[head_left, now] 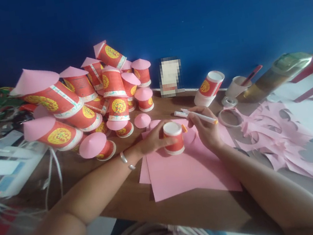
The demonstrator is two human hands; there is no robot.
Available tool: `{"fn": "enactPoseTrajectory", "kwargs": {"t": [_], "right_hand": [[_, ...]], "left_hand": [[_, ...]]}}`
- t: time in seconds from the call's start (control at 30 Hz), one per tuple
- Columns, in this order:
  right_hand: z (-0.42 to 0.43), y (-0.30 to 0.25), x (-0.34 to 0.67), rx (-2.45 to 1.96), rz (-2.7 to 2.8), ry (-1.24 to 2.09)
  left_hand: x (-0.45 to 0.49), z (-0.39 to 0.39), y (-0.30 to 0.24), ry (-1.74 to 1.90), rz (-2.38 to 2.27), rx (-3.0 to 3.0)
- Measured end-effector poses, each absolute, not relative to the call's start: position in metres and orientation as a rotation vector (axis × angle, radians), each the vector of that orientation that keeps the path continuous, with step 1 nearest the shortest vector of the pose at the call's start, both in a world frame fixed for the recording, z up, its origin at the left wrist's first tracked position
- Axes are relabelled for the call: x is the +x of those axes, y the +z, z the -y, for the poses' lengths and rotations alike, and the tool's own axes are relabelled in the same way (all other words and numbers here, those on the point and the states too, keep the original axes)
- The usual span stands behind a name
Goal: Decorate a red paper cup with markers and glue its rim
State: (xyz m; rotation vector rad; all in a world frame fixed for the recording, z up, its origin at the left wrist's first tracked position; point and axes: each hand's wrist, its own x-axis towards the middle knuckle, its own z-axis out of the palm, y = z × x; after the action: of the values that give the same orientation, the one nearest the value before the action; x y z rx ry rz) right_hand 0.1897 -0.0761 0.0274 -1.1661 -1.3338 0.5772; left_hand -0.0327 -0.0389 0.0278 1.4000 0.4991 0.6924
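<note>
My left hand (157,137) is wrapped around a red paper cup (174,143) with a white round end facing up. The cup is over a stack of pink paper sheets (194,174). My right hand (205,129) grips a white pen (205,117) with an orange end, held slantwise to the right of the cup. A small orange piece (184,128) shows beside the cup; its kind is unclear. Just left of the right fingers is another slim white piece (180,114). A pink paper cone (142,120) lies behind the left hand.
Several red cups with pink cone tops (117,109) are piled at left. White cables (54,168) and a white box (7,165) lie beyond them. At right are stacked cups (209,88), a tape roll (231,117), a bottle (276,76) and pink paper scraps (282,134).
</note>
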Motion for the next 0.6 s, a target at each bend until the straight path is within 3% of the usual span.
{"fn": "enactPoseTrajectory", "kwargs": {"t": [0.23,0.6], "right_hand": [[0.096,0.043,0.181,-1.077,1.552,0.487],[0.116,0.056,0.166,-0.835,2.017,0.262]], "left_hand": [[-0.032,0.029,0.019,0.837,-0.548,0.899],[-0.026,0.034,0.028,0.880,-0.539,0.827]]}}
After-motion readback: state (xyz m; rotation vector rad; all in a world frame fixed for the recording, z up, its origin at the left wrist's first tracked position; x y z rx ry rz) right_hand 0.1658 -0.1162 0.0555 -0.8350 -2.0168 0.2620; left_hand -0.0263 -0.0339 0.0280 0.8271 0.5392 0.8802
